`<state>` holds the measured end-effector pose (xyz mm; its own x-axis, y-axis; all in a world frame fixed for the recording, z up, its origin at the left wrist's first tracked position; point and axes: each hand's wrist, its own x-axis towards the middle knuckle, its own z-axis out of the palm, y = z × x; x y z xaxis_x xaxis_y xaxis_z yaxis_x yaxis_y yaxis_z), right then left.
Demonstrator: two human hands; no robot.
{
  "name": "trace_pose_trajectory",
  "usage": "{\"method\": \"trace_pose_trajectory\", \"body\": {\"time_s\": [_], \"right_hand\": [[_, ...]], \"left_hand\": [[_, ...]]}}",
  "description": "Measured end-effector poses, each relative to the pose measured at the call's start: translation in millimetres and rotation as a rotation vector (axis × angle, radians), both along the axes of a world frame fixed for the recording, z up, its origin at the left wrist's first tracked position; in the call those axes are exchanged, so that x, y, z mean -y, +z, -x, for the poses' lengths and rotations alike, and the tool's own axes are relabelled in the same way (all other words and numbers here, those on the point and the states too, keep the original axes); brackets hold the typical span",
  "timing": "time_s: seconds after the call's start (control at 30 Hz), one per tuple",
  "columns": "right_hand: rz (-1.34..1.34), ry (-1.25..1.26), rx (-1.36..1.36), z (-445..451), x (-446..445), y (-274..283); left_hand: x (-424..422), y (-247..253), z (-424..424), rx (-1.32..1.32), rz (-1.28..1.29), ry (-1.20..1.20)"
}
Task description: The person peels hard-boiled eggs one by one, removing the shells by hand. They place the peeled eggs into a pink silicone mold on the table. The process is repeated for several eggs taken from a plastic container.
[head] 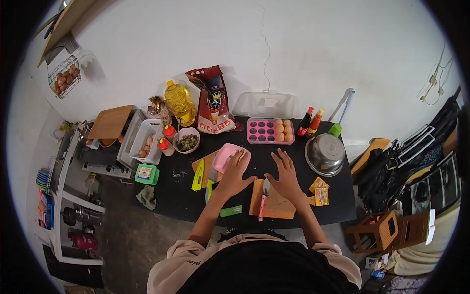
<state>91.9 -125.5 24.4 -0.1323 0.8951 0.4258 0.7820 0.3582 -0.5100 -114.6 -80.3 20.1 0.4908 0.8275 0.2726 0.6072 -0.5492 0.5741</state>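
Observation:
My left hand reaches over the near right side of a pink plastic dish, fingers apart; whether it touches the dish I cannot tell. Under the dish lies a wooden board, with a green-handled knife and a lime-green knife sheath on its left. My right hand is spread and holds nothing, over the far edge of a second wooden cutting board. On that board rests a knife with a red handle. A green strip lies by the table's near edge.
Behind stand an egg box with several eggs, two sauce bottles, a rice bag and an oil bottle. A bowl of chopped greens is left. An overturned steel bowl and seasoning packets are right.

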Motion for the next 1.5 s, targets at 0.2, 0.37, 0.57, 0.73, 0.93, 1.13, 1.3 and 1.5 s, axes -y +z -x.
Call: {"method": "trace_pose_trajectory", "body": {"time_s": [0.2, 0.37, 0.57, 0.73, 0.93, 1.13, 1.3, 1.5], "right_hand": [[0.075, -0.039, 0.017, 50.8, 2.3, 0.0], [0.142, -0.134, 0.042, 87.2, 5.6, -6.0], [0.158, -0.182, 0.107, 119.2, 13.9, -5.0], [0.155, -0.161, 0.083, 129.0, 15.4, -7.5], [0.18, -0.13, 0.072, 130.8, 13.7, -7.4], [0.206, -0.092, 0.04, 124.8, 13.1, -10.0], [0.184, -0.052, -0.039, 112.6, 8.7, -11.3], [0.215, 0.014, -0.09, 96.9, 8.4, -5.6]], "left_hand": [[-0.6, 5.1, 46.7, -0.081, -0.046, 0.008], [-0.4, 1.1, 86.2, -0.119, -0.061, -0.013], [2.1, -1.3, 116.4, -0.192, 0.029, -0.034], [3.4, -4.6, 122.0, -0.209, 0.091, -0.033], [3.8, -6.5, 124.0, -0.188, 0.084, -0.044], [9.3, -0.4, 118.3, -0.231, 0.088, -0.024], [7.5, -1.3, 105.9, -0.171, 0.066, -0.028], [8.9, -5.8, 91.5, -0.135, 0.028, -0.016]]}}
